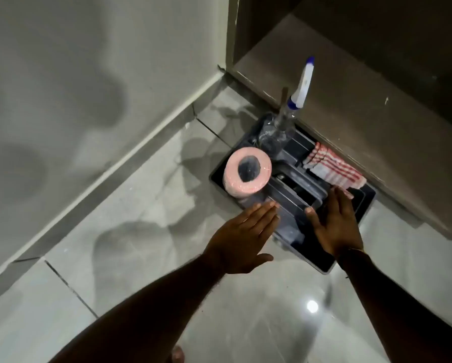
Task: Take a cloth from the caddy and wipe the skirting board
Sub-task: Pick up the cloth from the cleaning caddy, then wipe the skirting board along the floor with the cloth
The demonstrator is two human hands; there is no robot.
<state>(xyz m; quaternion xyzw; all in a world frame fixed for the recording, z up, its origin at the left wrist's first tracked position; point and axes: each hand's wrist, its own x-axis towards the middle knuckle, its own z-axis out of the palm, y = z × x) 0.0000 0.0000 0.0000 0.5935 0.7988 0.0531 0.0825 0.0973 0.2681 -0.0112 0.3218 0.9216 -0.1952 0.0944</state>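
Glossy grey floor tiles [130, 247] reflect a person's left hand [242, 238] and right hand [337, 221], both flat, fingers spread, holding nothing, over a dark caddy [324, 265]. The red-striped cloth [332, 166], folded in the far compartment, looks soft and light; pinching its near edge should lift it. Beyond, the skirting board [130, 158] meets a shadowed wall [75, 74].

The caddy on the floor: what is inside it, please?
Inside the dark caddy: a pink roll, a clear spray bottle and a folded red-and-white striped cloth. The left hand and right hand, both open, cover part of the near compartments.
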